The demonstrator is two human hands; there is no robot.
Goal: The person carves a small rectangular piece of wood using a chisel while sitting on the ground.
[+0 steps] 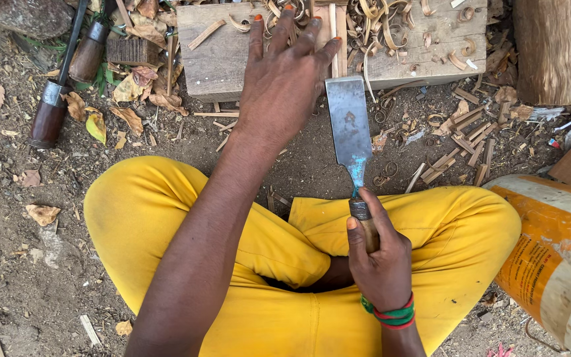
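We note the right hand (381, 261) gripping the chisel (350, 132) at frame centre, blade pointing up-frame to the wooden block (216, 56); left hand (284, 82) spread open, resting there, nearer.

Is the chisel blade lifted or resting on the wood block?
Resting: the chisel edge meets the block, under the left hand.

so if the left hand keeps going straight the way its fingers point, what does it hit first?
The left hand points up the frame, fingers spread over the wooden block. Going straight on, it would likely meet the thin wood strip and the curled shavings on the block first. Its height above the block is unclear.
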